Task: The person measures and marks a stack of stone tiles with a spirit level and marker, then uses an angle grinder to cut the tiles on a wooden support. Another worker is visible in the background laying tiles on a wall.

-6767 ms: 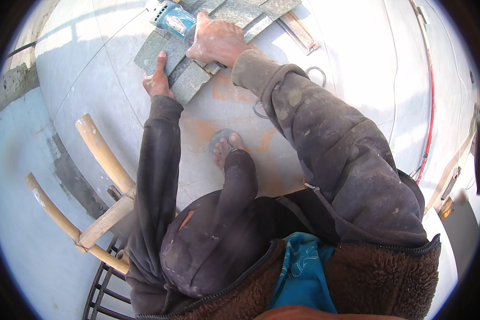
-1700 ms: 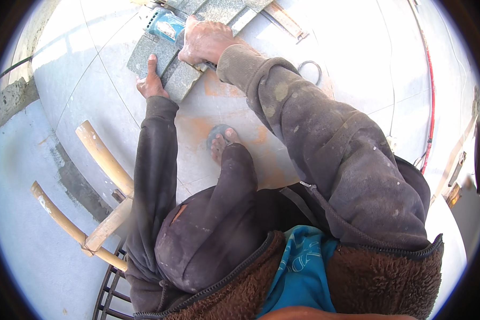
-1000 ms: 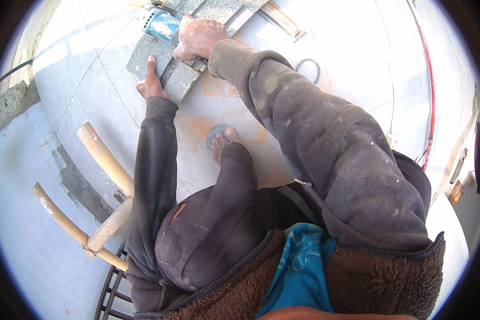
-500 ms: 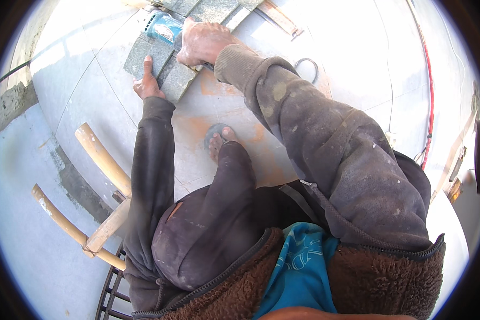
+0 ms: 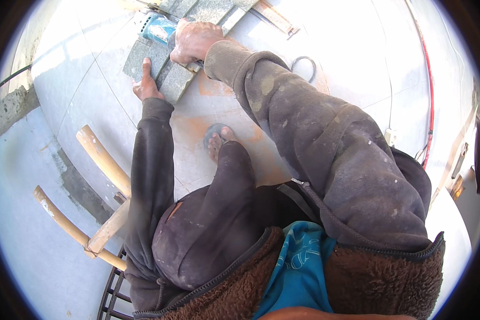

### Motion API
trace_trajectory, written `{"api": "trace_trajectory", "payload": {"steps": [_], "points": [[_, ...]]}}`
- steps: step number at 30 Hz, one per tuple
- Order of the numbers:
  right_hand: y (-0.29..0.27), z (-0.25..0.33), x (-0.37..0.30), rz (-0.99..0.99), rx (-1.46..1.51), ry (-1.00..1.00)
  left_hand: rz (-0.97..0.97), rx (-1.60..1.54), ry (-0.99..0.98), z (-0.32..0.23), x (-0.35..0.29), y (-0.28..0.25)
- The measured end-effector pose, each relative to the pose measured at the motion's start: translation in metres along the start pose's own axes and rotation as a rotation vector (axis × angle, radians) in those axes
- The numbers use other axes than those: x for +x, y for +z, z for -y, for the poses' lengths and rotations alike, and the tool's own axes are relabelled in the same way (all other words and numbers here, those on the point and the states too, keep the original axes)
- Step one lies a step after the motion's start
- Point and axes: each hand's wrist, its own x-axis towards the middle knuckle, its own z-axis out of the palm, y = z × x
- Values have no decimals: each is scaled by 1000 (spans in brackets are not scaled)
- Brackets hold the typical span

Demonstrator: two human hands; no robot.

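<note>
My right hand (image 5: 197,41) is wrapped around the body of a teal angle grinder (image 5: 159,28), whose head points to the far left. The grinder lies low across several grey-green stone tiles (image 5: 177,82) at the far end of the view. Its disc is hidden from here. My left hand (image 5: 146,87) grips the near left edge of a stone tile (image 5: 144,53), with the thumb stretched over the top face. The other fingers of that hand are partly hidden at the tile's edge.
Bamboo poles (image 5: 102,157) lashed together stand at the left, above a dark metal grating (image 5: 112,293). A reddish bar (image 5: 274,16) lies beyond the tiles. A cable loop (image 5: 304,69) rests on the pale tiled floor, and a red hose (image 5: 429,96) runs along the right. My sandalled foot (image 5: 216,141) is near the tiles.
My right hand and the grinder have shifted slightly to the left over the tiles. My left hand stays on the same tile, almost unmoved.
</note>
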Motion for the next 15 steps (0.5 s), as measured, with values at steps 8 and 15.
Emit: {"api": "trace_trajectory", "payload": {"steps": [8, 15], "points": [[3, -7, -4, -12, -47, -34, 26, -27, -10, 5, 5, -4], [6, -12, -14, -58, -52, -25, 21, -18, -3, 5, 5, -3]]}}
